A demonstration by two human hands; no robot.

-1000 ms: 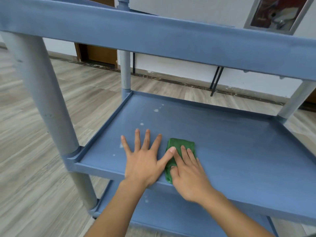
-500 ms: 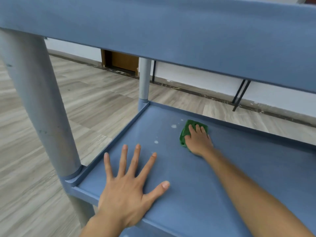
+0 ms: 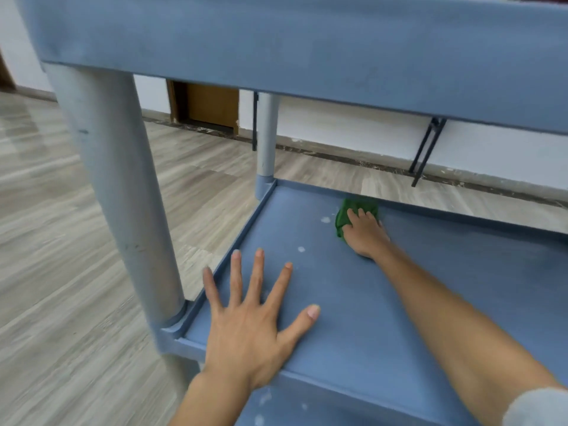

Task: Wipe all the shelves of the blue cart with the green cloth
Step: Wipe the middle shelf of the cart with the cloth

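On the middle shelf of the blue cart, the left hand lies flat, fingers spread wide, holding nothing. Farther right, white spots remain; the right hand presses the green cloth at the back rim, where a sideways stroke could miss them.

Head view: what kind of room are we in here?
Probably an indoor room in a home or office, though little shows. Past the blue cart there is wood-look plank flooring, a white wall with a scuffed baseboard, and a brown wooden door.
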